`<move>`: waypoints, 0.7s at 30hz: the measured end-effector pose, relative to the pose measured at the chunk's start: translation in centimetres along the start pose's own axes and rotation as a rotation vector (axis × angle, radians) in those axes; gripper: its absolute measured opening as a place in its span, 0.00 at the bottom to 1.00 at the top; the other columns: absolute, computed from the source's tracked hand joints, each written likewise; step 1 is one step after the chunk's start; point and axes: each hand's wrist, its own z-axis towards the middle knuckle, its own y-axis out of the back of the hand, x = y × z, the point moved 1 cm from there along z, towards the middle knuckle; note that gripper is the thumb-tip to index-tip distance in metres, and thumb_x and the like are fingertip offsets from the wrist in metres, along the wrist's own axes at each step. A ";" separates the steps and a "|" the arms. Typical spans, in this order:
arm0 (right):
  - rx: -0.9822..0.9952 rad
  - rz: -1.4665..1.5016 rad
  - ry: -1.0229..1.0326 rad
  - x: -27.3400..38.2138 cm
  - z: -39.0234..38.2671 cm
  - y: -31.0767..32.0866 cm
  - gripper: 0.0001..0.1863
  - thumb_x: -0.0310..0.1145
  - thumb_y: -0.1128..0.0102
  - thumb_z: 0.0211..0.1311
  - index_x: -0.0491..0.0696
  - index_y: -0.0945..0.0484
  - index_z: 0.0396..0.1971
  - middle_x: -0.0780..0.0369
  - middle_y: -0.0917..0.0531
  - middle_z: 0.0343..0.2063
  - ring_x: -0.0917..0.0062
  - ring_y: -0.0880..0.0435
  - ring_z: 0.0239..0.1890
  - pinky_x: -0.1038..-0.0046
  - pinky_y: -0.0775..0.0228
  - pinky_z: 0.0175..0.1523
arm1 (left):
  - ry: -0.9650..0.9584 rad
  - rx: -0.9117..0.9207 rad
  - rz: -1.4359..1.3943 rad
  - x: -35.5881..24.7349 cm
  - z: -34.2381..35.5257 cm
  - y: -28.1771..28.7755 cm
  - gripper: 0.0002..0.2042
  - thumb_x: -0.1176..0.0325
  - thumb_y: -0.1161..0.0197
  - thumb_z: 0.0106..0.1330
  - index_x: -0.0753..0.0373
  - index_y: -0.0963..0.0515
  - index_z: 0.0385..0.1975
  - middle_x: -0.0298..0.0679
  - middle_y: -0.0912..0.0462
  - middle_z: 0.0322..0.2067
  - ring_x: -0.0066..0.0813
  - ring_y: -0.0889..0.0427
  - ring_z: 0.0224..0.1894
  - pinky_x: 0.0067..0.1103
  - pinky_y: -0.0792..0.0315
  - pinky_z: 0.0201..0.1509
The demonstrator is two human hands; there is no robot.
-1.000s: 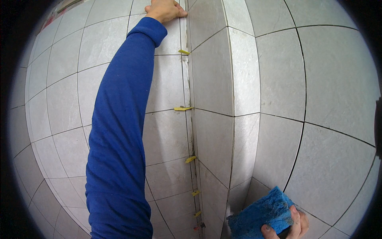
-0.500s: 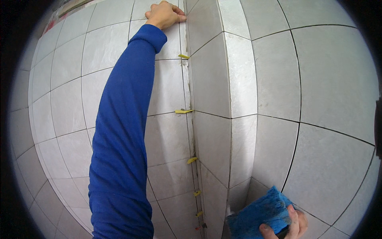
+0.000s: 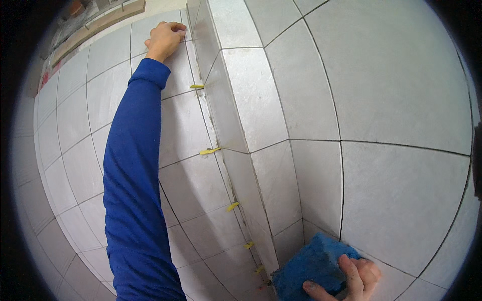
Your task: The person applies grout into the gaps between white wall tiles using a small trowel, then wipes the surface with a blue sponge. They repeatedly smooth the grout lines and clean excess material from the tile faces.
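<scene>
Setting: a wall of pale grey square ceramic tiles (image 3: 401,200) with dark open joints, meeting a second tiled face at a vertical corner joint (image 3: 221,165) that runs from the top of the view down toward the lower middle.

Left hand (image 3: 164,39): raised high at the end of a long blue sleeve (image 3: 133,190), fingers curled together against the tile beside the top of the corner joint; whether this grip pinches anything small cannot be told.

Right hand (image 3: 346,281): low at the bottom edge, fingers clamped over the near edge of a blue rectangular foam sponge (image 3: 311,268) pressed flat on the tile.

Sponge position: at the foot of the wall, just right of the lower end of the corner joint, its long axis slanting up to the right.

Spacers: small yellow plastic tile wedges stick out of the corner joint at intervals, the top one (image 3: 197,87) just below the left hand, others lower (image 3: 210,150), (image 3: 232,205), (image 3: 249,245).

Governing relation: the corner joint's long axis runs vertically between the two hands; the top wedge lies below and slightly right of the left hand, which is much the nearer to it, while the lowest wedges lie just left of the sponge, nearer the right hand.
</scene>
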 end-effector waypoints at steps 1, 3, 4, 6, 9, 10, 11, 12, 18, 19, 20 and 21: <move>-0.011 -0.013 0.002 0.0 0.1 0.0 0.21 0.48 0.27 0.49 0.59 0.09 0.44 0.47 0.26 0.63 0.54 0.23 0.53 0.54 0.32 0.56 | 0.004 -0.011 -0.021 0.2 0.8 0.0 0.16 0.56 0.31 0.64 0.43 0.12 0.51 0.34 0.17 0.57 0.43 0.26 0.65 0.47 0.34 0.66; -0.009 -0.001 0.007 0.0 0.2 -0.2 0.22 0.47 0.26 0.48 0.60 0.10 0.46 0.47 0.25 0.63 0.53 0.23 0.54 0.53 0.32 0.57 | -0.098 -0.068 -0.027 0.3 2.2 -0.1 0.19 0.60 0.30 0.64 0.47 0.15 0.56 0.36 0.19 0.61 0.45 0.24 0.64 0.44 0.30 0.65; -0.009 0.002 0.012 0.1 0.2 -0.2 0.22 0.47 0.25 0.47 0.60 0.10 0.46 0.47 0.25 0.63 0.53 0.23 0.54 0.53 0.32 0.57 | -0.097 -0.074 0.016 0.3 2.8 -0.1 0.21 0.61 0.30 0.64 0.50 0.17 0.58 0.37 0.21 0.63 0.45 0.23 0.63 0.43 0.28 0.64; 0.024 -0.019 -0.013 0.3 0.2 0.0 0.22 0.46 0.25 0.47 0.62 0.11 0.47 0.48 0.25 0.63 0.52 0.23 0.55 0.51 0.33 0.59 | -0.154 -0.094 0.162 0.0 3.5 -0.4 0.24 0.62 0.28 0.63 0.50 0.18 0.61 0.32 0.22 0.64 0.41 0.28 0.67 0.45 0.33 0.67; 0.065 -0.075 -0.054 0.7 -0.1 0.3 0.22 0.46 0.26 0.48 0.64 0.11 0.47 0.50 0.24 0.63 0.52 0.24 0.56 0.49 0.33 0.62 | -0.195 -0.026 0.278 -0.6 3.9 -0.2 0.29 0.59 0.27 0.62 0.49 0.22 0.65 0.28 0.24 0.67 0.39 0.32 0.70 0.46 0.37 0.69; 0.072 -0.067 -0.059 0.7 -0.2 0.3 0.21 0.46 0.26 0.48 0.64 0.11 0.47 0.50 0.24 0.62 0.52 0.24 0.57 0.49 0.33 0.62 | -0.219 -0.004 0.288 -0.7 3.9 0.0 0.30 0.58 0.27 0.62 0.48 0.23 0.67 0.27 0.26 0.68 0.39 0.33 0.70 0.46 0.38 0.69; 0.079 -0.058 -0.064 0.8 -0.3 0.4 0.21 0.45 0.27 0.49 0.65 0.11 0.47 0.50 0.24 0.62 0.51 0.24 0.57 0.49 0.34 0.63 | -0.218 0.007 0.281 -0.8 3.8 0.2 0.31 0.58 0.27 0.62 0.48 0.24 0.67 0.27 0.26 0.69 0.39 0.33 0.70 0.46 0.39 0.70; 0.086 -0.049 -0.070 0.8 -0.3 0.4 0.20 0.45 0.27 0.50 0.65 0.11 0.47 0.51 0.24 0.62 0.51 0.25 0.57 0.49 0.34 0.63 | -0.227 0.007 0.273 -0.8 3.8 0.4 0.32 0.57 0.27 0.61 0.48 0.24 0.68 0.26 0.26 0.69 0.39 0.34 0.71 0.46 0.40 0.70; 0.113 -0.080 -0.072 0.7 -0.4 0.2 0.20 0.45 0.29 0.51 0.65 0.11 0.47 0.52 0.24 0.63 0.53 0.27 0.60 0.51 0.36 0.66 | -0.246 0.041 0.240 -0.4 4.0 0.5 0.33 0.54 0.27 0.62 0.48 0.26 0.69 0.24 0.27 0.70 0.39 0.37 0.72 0.46 0.42 0.70; 0.113 -0.081 -0.069 0.7 -0.4 0.1 0.20 0.45 0.29 0.51 0.65 0.11 0.47 0.52 0.25 0.63 0.53 0.28 0.61 0.51 0.37 0.66 | -0.251 0.044 0.242 -0.3 4.0 0.5 0.33 0.54 0.27 0.62 0.48 0.26 0.70 0.23 0.27 0.70 0.39 0.37 0.72 0.46 0.43 0.70; 0.113 -0.082 -0.065 0.7 -0.4 0.1 0.20 0.45 0.29 0.51 0.65 0.11 0.47 0.52 0.25 0.63 0.53 0.28 0.61 0.51 0.37 0.67 | -0.256 0.037 0.252 -0.3 4.0 0.4 0.34 0.53 0.27 0.62 0.48 0.27 0.70 0.24 0.27 0.70 0.39 0.37 0.72 0.46 0.43 0.69; 0.113 -0.081 -0.061 0.7 -0.4 0.1 0.20 0.45 0.29 0.51 0.65 0.11 0.47 0.52 0.25 0.63 0.53 0.28 0.61 0.51 0.38 0.67 | -0.262 0.030 0.264 -0.2 4.0 0.4 0.34 0.53 0.27 0.62 0.48 0.27 0.70 0.24 0.28 0.70 0.40 0.37 0.72 0.46 0.43 0.69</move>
